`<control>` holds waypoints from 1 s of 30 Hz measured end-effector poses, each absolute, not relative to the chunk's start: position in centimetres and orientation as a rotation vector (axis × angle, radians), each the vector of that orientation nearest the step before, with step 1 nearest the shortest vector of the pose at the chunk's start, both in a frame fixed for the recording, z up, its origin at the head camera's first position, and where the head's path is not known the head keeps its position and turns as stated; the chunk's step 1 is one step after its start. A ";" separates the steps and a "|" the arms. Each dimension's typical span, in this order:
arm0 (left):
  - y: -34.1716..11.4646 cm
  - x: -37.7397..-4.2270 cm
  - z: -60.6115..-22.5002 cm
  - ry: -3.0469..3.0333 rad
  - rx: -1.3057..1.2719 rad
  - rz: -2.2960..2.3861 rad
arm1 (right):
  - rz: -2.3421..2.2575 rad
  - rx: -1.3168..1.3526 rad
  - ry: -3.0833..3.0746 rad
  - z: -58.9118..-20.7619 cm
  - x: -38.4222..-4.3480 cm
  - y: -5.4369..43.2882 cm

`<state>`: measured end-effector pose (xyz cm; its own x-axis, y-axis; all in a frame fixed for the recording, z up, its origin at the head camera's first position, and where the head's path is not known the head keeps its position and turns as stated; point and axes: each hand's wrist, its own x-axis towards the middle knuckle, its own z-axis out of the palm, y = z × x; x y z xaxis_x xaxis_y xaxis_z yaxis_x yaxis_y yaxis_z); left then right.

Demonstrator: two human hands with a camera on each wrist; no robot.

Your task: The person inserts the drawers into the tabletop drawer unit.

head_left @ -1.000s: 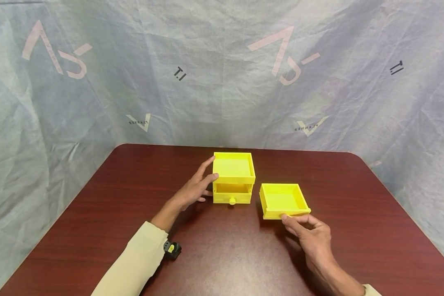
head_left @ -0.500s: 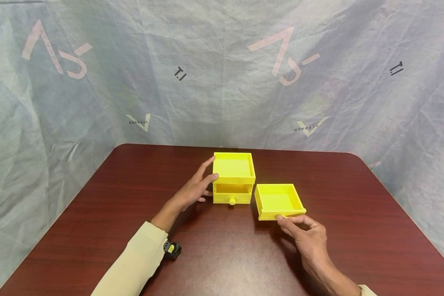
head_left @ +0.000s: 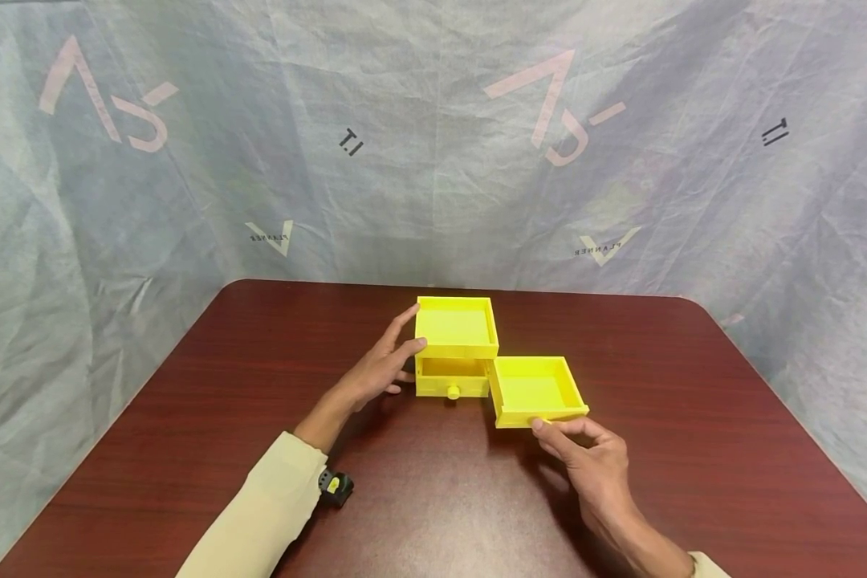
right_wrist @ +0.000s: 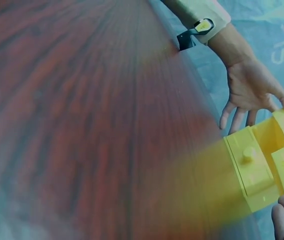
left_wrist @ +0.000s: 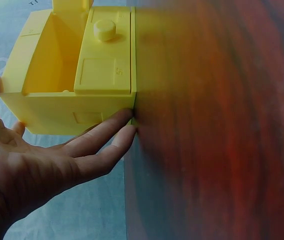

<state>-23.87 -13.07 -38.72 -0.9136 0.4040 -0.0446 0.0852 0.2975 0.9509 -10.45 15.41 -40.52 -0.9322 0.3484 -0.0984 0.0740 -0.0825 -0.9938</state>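
Note:
In the head view, a small yellow drawer cabinet (head_left: 457, 325) stands on the table, its upper slot vacant and its lower drawer (head_left: 433, 387), with a round knob, pushed in. My left hand (head_left: 376, 371) touches the cabinet's left side, its fingers mostly straight. The left wrist view shows the thumb near the top edge and fingers along the side wall. With thumb and fingers, my right hand (head_left: 598, 466) pinches the front of a loose yellow drawer (head_left: 533, 385), hollow side up, right of the cabinet and seemingly above the table. The gripped spot is hidden by the fingers.
A dark red-brown wooden table (head_left: 433, 498) lies beneath everything. Behind it hangs a grey printed cloth (head_left: 419, 160). A black strap device (head_left: 338, 486) sits on the left wrist.
My right hand has carried the loose drawer leftward, closing the gap to the cabinet in the head view. My left hand and the cabinet have stayed in place.

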 end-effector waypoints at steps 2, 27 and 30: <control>-13.1 -23.9 -38.7 2.287 0.447 1.658 | 2.140 -0.453 -1.983 -40.6 -10.5 15.3; -13.1 -23.9 -38.7 2.301 0.458 1.650 | 2.045 -0.447 -2.055 -40.7 -10.9 14.0; -13.0 -23.9 -38.7 2.308 0.456 1.651 | 2.030 -0.456 -2.062 -40.8 -11.0 13.8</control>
<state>-23.87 -13.01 -38.74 -0.9150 0.4020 -0.0328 0.0988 0.3023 0.9481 -10.98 13.84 -40.76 -0.9296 0.3628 -0.0645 0.0701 0.0024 -0.9975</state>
